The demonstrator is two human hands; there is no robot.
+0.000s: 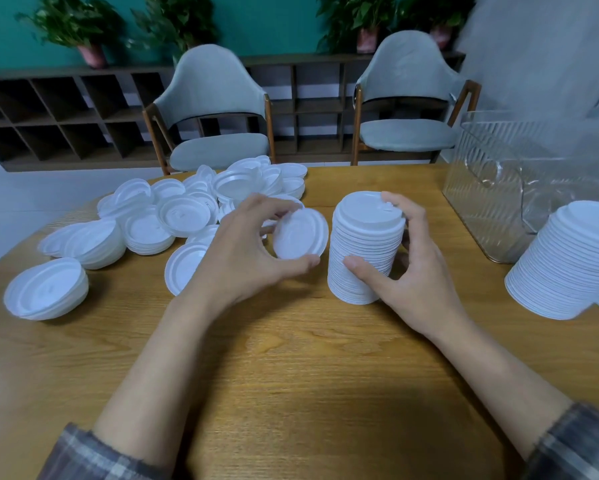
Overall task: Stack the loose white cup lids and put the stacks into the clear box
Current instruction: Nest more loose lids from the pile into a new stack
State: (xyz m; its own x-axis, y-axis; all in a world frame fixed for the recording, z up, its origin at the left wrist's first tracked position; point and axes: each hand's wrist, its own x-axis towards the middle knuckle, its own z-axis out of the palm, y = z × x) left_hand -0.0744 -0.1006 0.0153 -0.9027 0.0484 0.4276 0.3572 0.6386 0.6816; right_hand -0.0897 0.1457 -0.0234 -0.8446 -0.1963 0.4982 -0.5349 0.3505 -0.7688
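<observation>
white lid [299, 233] is being pinched at its rim by the left hand [253, 251], tilted toward the tall stack [363, 247], likely so it's being dropped on next. that stack is being gripped by the right hand [412, 268] so it's not tipping on the table [308, 358]. clear box [492, 202] is being kept close, far right.

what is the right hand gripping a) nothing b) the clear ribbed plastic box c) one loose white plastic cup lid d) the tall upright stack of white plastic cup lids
d: the right hand curls thumb and fingers round the tall upright stack of white plastic cup lids; the single white plastic lid is in the left hand.
</observation>
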